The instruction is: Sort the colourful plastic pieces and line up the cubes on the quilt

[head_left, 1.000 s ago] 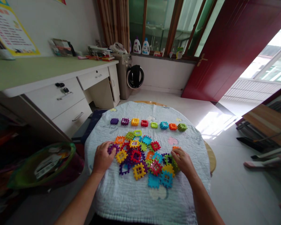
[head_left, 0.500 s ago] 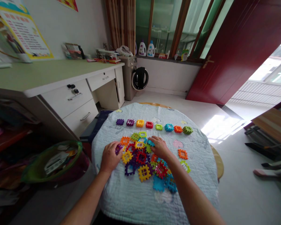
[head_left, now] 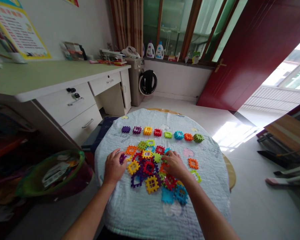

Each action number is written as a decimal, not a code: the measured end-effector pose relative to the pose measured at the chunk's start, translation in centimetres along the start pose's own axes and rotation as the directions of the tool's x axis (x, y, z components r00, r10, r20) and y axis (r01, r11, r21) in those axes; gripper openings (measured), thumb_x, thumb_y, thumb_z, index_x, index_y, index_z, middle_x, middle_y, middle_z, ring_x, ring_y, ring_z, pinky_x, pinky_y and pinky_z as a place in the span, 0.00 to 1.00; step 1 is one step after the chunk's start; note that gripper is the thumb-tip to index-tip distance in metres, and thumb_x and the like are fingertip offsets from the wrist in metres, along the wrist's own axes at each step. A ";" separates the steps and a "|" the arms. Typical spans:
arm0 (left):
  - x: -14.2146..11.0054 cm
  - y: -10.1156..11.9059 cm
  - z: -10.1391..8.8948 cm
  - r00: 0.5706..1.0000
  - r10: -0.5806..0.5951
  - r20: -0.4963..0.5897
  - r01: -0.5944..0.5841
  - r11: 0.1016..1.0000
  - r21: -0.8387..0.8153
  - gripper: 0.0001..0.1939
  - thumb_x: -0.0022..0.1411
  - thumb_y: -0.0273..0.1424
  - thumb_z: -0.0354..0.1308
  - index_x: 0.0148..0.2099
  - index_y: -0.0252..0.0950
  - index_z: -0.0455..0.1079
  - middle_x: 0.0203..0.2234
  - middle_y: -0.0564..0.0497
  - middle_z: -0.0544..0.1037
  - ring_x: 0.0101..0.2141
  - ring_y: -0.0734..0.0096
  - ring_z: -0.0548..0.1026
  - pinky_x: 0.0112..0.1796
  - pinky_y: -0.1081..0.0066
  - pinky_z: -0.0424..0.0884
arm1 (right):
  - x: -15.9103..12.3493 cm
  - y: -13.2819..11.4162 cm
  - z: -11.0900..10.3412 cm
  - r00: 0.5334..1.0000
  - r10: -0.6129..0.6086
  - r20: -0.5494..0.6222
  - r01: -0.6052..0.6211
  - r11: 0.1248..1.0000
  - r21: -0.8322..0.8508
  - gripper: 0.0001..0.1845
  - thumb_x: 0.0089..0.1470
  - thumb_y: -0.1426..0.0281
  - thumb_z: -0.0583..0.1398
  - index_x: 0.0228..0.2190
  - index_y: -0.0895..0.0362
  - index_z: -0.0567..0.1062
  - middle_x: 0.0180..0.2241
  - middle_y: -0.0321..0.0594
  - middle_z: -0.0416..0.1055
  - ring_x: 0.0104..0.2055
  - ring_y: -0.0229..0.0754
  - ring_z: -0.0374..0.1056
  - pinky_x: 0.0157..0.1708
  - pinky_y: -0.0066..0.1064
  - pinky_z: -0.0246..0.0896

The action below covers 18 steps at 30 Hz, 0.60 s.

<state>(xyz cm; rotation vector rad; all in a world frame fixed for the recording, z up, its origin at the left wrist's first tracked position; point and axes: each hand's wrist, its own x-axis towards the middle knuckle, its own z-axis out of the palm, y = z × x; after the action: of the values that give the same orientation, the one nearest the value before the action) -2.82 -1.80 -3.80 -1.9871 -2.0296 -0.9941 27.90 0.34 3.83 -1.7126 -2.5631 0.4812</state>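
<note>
Shifted slightly toward the person, the right hand is over the piece pile; the left hand touches a purple piece. Whether either grips cannot be told.

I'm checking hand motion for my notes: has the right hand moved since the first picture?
Yes, to the left. Against the row of pieces, the right hand was below the olive-green end piece; now it is below the blue piece.

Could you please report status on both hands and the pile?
Left hand at purple piece, left edge of pile. Right hand over pile, hiding some pieces. Row of pieces beyond.
</note>
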 end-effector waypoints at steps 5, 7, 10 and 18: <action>0.0 -0.1 0.1 1.000 0.007 -0.003 -0.007 1.000 -0.007 0.13 0.56 0.32 0.54 0.44 0.36 0.72 0.47 0.41 0.74 0.48 0.53 0.71 0.51 0.56 0.67 | 0.2 -0.8 -0.1 0.994 -0.010 0.111 0.022 0.994 -0.107 0.16 0.50 0.74 0.61 0.42 0.50 0.76 0.46 0.44 0.64 0.50 0.50 0.58 0.44 0.36 0.53; 0.0 -0.2 0.1 1.000 0.009 -0.004 -0.009 1.000 -0.010 0.13 0.56 0.31 0.54 0.44 0.36 0.71 0.47 0.41 0.74 0.48 0.54 0.71 0.52 0.56 0.67 | 0.5 -0.7 -0.2 0.994 -0.012 0.113 0.026 0.992 -0.126 0.14 0.50 0.73 0.62 0.40 0.51 0.76 0.46 0.44 0.65 0.49 0.50 0.59 0.42 0.36 0.53; 0.0 -0.2 0.1 1.000 0.011 -0.003 -0.011 1.000 -0.013 0.13 0.56 0.31 0.54 0.44 0.36 0.71 0.46 0.41 0.74 0.48 0.54 0.71 0.52 0.56 0.67 | 0.6 -0.4 -0.3 0.991 -0.020 0.133 0.037 0.991 -0.128 0.10 0.51 0.73 0.60 0.38 0.54 0.75 0.45 0.45 0.66 0.48 0.49 0.60 0.42 0.35 0.54; 0.0 -0.1 0.1 1.000 0.012 0.002 -0.012 1.000 -0.022 0.13 0.56 0.31 0.54 0.44 0.36 0.71 0.45 0.41 0.75 0.47 0.54 0.72 0.51 0.56 0.68 | -0.5 -0.3 -0.6 0.984 -0.097 0.150 0.109 0.991 -0.077 0.16 0.51 0.69 0.62 0.44 0.54 0.74 0.47 0.45 0.67 0.48 0.49 0.61 0.45 0.36 0.55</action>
<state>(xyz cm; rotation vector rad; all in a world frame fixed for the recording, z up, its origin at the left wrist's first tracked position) -2.90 -1.71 -3.93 -2.0101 -2.0136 -1.0167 27.99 -0.09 4.51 -1.6156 -2.7961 0.5180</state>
